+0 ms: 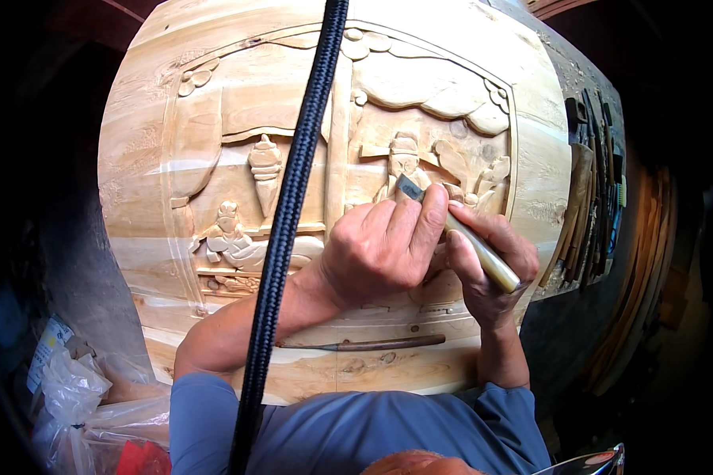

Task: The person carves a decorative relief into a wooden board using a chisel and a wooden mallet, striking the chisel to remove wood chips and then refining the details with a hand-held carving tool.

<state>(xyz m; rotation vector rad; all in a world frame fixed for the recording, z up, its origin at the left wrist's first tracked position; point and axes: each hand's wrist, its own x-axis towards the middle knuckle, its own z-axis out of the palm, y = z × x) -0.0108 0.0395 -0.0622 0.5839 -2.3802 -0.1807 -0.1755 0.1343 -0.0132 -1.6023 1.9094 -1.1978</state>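
A broad pale wooden panel [142, 166] fills the middle, carved in relief with figures, drapery and a frame. My right hand [503, 253] is wrapped round the smooth, yellowish-brown handle of a wood chisel [483, 253]. The fingers of my left hand [376, 249] close on the same chisel nearer its flat grey blade, which points up and left. Its tip is against or just over the chest of a carved figure with a winged hat [404, 150]; I cannot tell if it touches. My hands hide the carving beneath them.
A slender wood-handled carving tool [388, 343] lies along the panel's near edge. Several more tools [590, 190] lie in a row at the right. A thick black braided cable [293, 182] crosses the view. Plastic bags [75, 388] sit at lower left, wood strips [642, 269] at far right.
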